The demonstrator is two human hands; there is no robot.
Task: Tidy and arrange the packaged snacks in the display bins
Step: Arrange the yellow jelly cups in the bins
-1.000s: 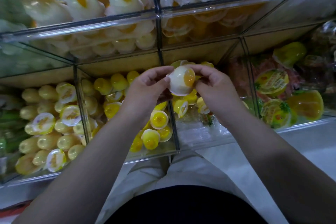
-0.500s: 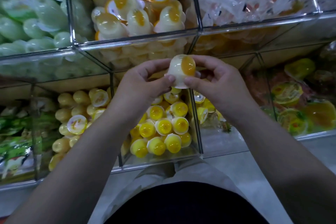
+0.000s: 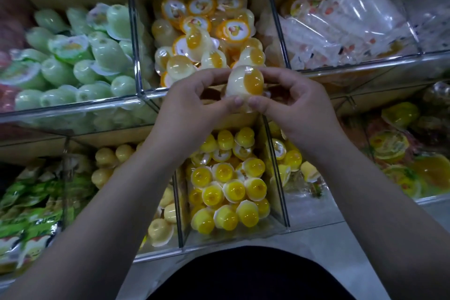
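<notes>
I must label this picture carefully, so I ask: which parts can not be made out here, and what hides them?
Head view:
Base of the white and orange egg-shaped plastic jelly cup: covered by fingertips of the left hand and right hand.
Print on the round orange-rimmed lids: too small, blurred.
Green printed plastic packets: cut by the left edge, dim.
Pale yellow plastic jelly cups: partly behind the left forearm.

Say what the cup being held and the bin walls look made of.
Jelly cup: thin clear glossy plastic, probably; highlights on its dome, orange filling visible through it. Bin walls: rigid clear acrylic or similar; contents show through, edges catch light.
</notes>
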